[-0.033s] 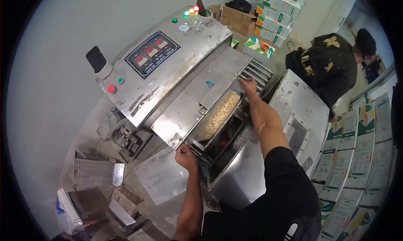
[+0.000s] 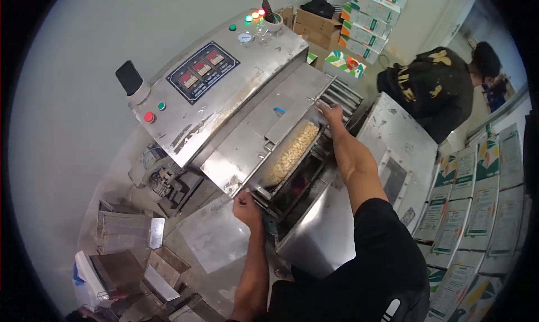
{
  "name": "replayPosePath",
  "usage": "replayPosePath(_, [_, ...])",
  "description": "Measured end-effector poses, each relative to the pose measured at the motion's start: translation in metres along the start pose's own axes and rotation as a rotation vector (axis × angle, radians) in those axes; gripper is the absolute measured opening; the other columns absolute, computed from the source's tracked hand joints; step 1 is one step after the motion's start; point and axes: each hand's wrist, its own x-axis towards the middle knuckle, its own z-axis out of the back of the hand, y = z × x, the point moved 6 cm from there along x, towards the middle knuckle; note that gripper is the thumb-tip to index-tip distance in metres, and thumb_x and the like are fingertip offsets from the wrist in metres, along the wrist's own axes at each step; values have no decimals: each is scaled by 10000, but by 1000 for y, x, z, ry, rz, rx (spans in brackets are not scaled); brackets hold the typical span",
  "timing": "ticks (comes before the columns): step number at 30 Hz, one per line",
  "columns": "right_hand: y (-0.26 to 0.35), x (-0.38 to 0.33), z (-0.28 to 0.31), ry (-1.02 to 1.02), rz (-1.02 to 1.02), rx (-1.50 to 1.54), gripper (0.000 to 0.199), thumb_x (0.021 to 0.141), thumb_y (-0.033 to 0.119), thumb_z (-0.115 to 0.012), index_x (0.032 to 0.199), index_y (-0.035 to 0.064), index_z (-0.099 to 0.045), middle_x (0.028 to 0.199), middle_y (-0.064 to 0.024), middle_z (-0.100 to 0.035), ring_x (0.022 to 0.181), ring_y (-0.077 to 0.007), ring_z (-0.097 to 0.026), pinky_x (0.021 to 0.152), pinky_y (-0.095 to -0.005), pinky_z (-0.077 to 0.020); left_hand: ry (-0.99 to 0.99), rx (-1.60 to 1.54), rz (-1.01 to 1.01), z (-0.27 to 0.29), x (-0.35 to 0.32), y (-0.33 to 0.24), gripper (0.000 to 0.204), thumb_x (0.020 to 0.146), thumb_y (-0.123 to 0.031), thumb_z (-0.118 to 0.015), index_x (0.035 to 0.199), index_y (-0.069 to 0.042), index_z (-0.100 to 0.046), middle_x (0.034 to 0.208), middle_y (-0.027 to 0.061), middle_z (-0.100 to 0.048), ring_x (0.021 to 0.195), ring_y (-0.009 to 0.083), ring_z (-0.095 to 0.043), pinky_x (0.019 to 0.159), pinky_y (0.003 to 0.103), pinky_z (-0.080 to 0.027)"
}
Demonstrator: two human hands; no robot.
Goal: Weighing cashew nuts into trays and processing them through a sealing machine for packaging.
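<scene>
A flat metal plate (image 2: pixel 233 157) with a small blue piece on top lies across the front of a steel machine (image 2: pixel 224 106). My left hand (image 2: pixel 247 208) is closed at the plate's near left corner. At the other end of its front edge, my right hand (image 2: pixel 331 115) has its fingers curled on the plate. Between my hands, a clear bag of pale nuts (image 2: pixel 293 153) lies lengthwise along the plate's front edge; its back side is partly hidden. A dark gap with metal framing sits just in front of the bag.
A control panel (image 2: pixel 203 72) and lit lamps top the machine. Metal rollers (image 2: pixel 343 96) stand beyond my right hand. A steel lid (image 2: pixel 400 153) is at the right, near a bending co-worker (image 2: pixel 435 92). Cartons (image 2: pixel 469 204) are stacked right; metal trays (image 2: pixel 126 232) lie lower left.
The whole view shifts very slightly. The co-worker leans a little to the left. Both my hands stay at the plate's ends.
</scene>
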Motion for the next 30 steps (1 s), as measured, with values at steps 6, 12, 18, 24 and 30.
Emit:
replayPosePath(6, [115,-147,162,226,703,96,507,815,289,-785,1175,-19,-604,1142,-188,-658,1060,-313,-629,927,-408,-492,175,-231,173,67,-62,-42,350,997,-252,-606,1186,43,-608,1055,80,-651,959,158,-601,880,300,-474])
replayPosePath(12, [-14,-295,424,-181,505,-540,549,813,251,-738,1267,10,-547,1338,-282,-517,1212,-452,-515,1026,-503,-408,312,22,128,74,-187,-137,683,989,-345,-573,1478,40,-292,1495,274,-357,1395,387,-353,1166,461,-247])
replayPosePath(18, [-161,-321,425,-204,237,-121,807,952,310,-627,1497,-112,-205,1507,-337,-321,1406,-413,-346,1163,-424,-263,219,102,-84,63,-186,-119,660,911,-168,-685,1431,71,-357,1445,282,-409,1364,394,-389,1167,458,-271])
replayPosePath(24, [-127,-314,383,-275,310,-199,821,877,283,-668,1466,-123,-266,1422,-343,-407,1332,-472,-401,1148,-469,-304,197,46,-205,51,-151,-116,619,963,-246,-644,1414,83,-375,1426,295,-437,1344,407,-426,1139,457,-329])
replayPosePath(30, [-92,-294,345,-330,390,33,837,858,227,-718,1484,-75,-253,1384,-333,-407,1285,-466,-425,1136,-495,-292,146,292,-237,29,-79,-90,806,938,-447,-641,1461,76,-322,1447,315,-431,1350,431,-426,1129,453,-341])
